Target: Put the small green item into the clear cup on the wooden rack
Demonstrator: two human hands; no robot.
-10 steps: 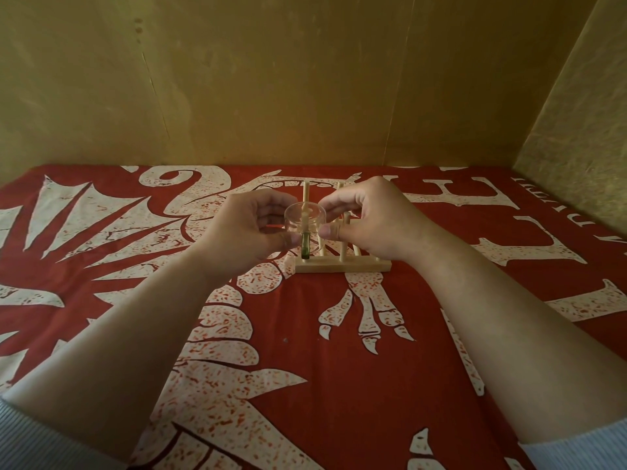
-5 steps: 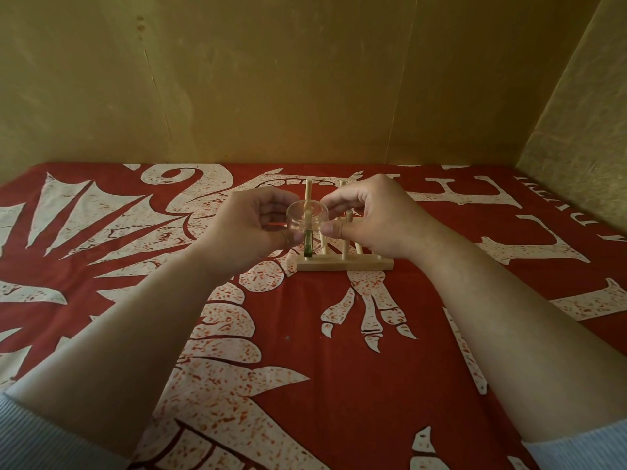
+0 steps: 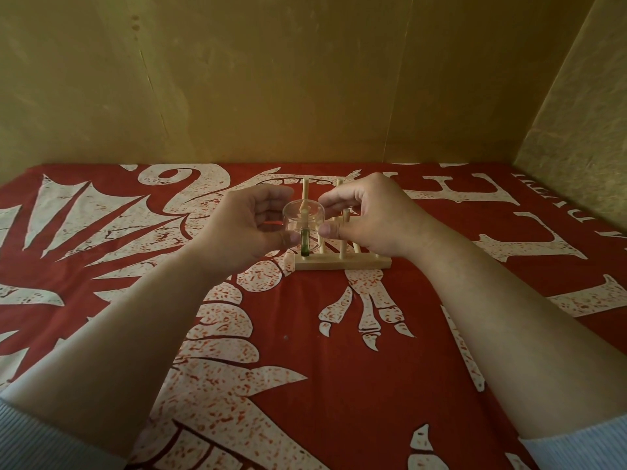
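Both my hands grip cup (image 3: 303,220), left hand (image 3: 247,228) and right hand (image 3: 368,218) pinching its sides, above rack (image 3: 342,262) on tabletop. Green item (image 3: 304,246) looks already inside cup, upright. Left: seat cup, let go.

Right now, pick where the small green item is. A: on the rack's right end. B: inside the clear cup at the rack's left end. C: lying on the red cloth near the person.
B: the green item stands upright inside the clear cup, at the left end of the wooden rack.
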